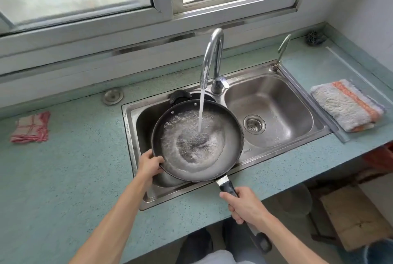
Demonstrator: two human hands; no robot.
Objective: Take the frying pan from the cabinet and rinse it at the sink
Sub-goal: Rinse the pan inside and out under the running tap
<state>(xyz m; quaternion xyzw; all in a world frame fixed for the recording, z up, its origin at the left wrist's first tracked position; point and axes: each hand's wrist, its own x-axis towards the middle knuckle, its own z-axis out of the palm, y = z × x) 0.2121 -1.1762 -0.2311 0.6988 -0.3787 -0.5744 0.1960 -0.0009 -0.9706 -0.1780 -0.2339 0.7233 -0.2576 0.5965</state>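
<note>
You've got the frying pan (229, 136) over the left basin of the double sink (274, 76), held w/ both hands. Your right hand (246, 204) is closed around the black handle (228, 188), which sticks out over the front edge of the counter (63, 168) toward you. Your left hand (150, 162) is clamped on the pan's near-left rim, thumb on top, fingers under the rim & out of sight.

Faucet (212, 55) is running: the stream (201, 112) drops into the pan just right of centre, and water is pooling & foaming across the bottom. Pan is tilted a bit, far rim lower under the spout. Behind the far rim, a dark round object (179, 95) sits in the same basin; can't tell what it is.

Right basin holds only its drain strainer (254, 124). On the counter: a red checked cloth (30, 127) well left of the sink, a striped towel (347, 106) just right of it, a metal sink plug (112, 96) behind the left basin.
</note>
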